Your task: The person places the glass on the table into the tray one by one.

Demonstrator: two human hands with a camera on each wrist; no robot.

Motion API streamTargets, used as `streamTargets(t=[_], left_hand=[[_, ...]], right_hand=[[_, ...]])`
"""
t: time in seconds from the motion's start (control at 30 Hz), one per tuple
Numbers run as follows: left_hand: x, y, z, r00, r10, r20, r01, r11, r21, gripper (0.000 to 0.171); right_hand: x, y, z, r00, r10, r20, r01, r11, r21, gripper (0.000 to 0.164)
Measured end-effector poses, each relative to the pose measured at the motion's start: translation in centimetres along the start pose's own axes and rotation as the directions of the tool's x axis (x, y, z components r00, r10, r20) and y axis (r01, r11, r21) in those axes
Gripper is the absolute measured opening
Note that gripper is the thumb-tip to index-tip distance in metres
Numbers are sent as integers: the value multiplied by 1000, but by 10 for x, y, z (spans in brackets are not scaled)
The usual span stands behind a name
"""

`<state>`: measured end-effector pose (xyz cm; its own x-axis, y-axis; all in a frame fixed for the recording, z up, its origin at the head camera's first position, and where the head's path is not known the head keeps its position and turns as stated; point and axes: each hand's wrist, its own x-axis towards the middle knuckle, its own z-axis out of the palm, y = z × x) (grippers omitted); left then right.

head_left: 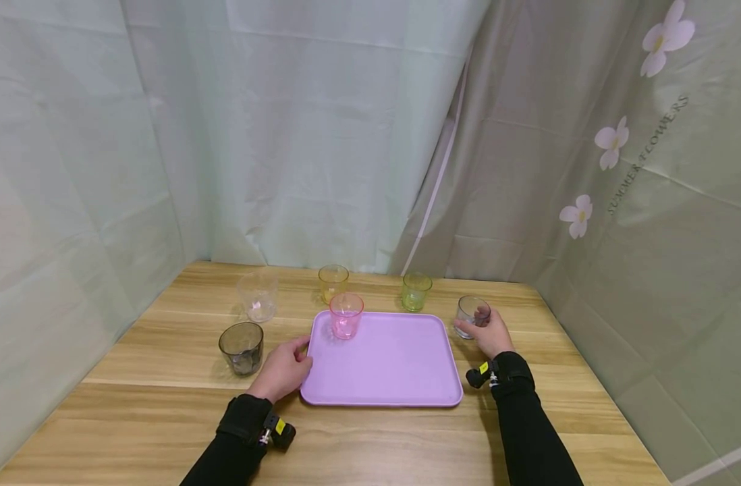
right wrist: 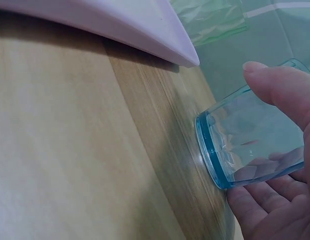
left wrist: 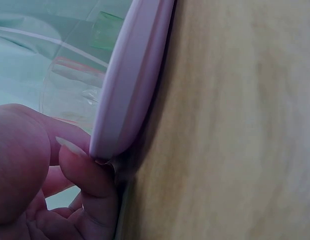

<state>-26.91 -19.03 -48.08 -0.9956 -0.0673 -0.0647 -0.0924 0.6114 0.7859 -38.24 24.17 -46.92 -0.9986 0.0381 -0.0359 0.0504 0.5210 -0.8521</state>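
A lilac tray (head_left: 395,368) lies on the wooden table, with a pink see-through cup (head_left: 346,316) upright on its back left part. My left hand (head_left: 283,370) pinches the tray's left rim; thumb and fingers meet at the edge in the left wrist view, where the tray (left wrist: 127,85) shows side-on. To the right of the tray, my right hand (head_left: 495,335) grips a blue-tinted clear cup (head_left: 469,310). Its thumb lies along one side of this cup (right wrist: 249,135) and the other fingers along the opposite side, with the base close over the wood.
Behind the tray stand a yellow cup (head_left: 333,280) and a green cup (head_left: 416,294). Left of it are a colourless cup (head_left: 259,300) and a dark grey cup (head_left: 243,351), the grey one close to my left hand. Curtains (head_left: 322,135) hang behind the table (head_left: 370,442).
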Motion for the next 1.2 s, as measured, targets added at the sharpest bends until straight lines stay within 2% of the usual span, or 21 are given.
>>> streamTargets(t=[0.5,0.7,0.93,1.2], left_hand=[[-1,1,0,1000,-1,4,1,1000,-16,56],[-1,0,0,1000,14,-3,-14,1000,-17,55],[-1,1,0,1000,10,-1,-10,1000,-18,56],[-1,0,0,1000,15,-4,-15,1000,-21,55]], right_hand=[[3,6,-5,1000,0,-5,0,1000,-9,89],[1,1,-8,1000,5,-8,-5,1000,10,90],[-2,-7,-14,999,-28,-18,28,1000,-9,87],[-7,-17,-18,999,-48,-22,48,999,25,87]])
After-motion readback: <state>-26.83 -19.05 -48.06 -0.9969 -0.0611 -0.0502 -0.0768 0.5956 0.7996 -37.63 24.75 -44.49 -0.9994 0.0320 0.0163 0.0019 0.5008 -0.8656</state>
